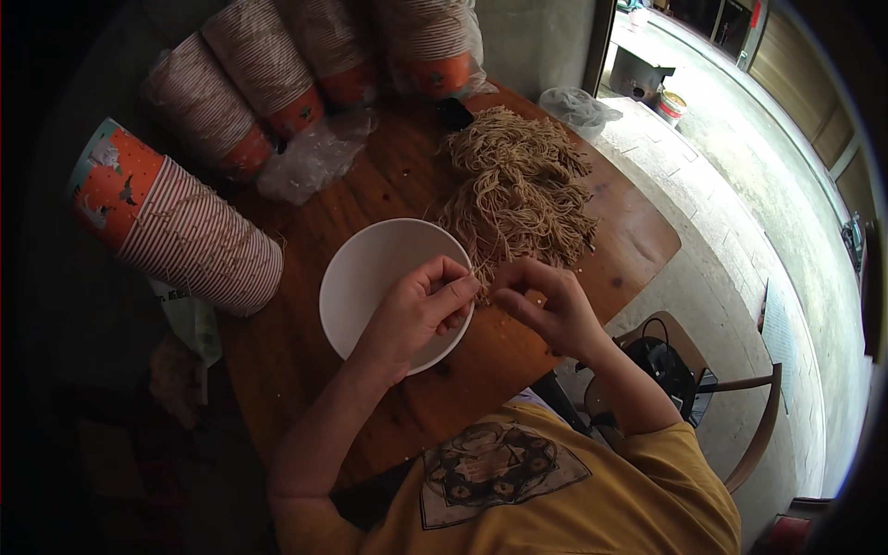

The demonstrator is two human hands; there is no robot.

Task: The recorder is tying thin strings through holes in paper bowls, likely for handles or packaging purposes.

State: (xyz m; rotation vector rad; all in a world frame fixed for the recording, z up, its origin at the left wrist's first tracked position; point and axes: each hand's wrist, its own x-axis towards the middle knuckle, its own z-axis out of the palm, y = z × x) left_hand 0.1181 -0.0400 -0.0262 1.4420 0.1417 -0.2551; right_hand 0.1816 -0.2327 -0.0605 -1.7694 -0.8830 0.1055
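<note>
A white round paper tub [356, 277] stands mouth up on the wooden table before me. My left hand [433, 303] reaches over its mouth, thumb and forefinger pinched together at the right rim; whatever lies between the fingertips is too small to make out. Just right of the tub, my right hand [553, 307] hangs with its thumb and curled forefinger closed, and I cannot see what they hold. Behind both hands lies a loose heap of beige cords [523, 185], its near strands reaching close to my fingertips.
Several stacks of orange-bottomed paper tubs [259, 65] in plastic wrap line the back left. Another tilted stack [199, 236] lies at the left edge. Crumpled clear plastic [314, 157] sits between. A wooden chair [763, 425] bearing a black bag [661, 365] stands right of the table [629, 231].
</note>
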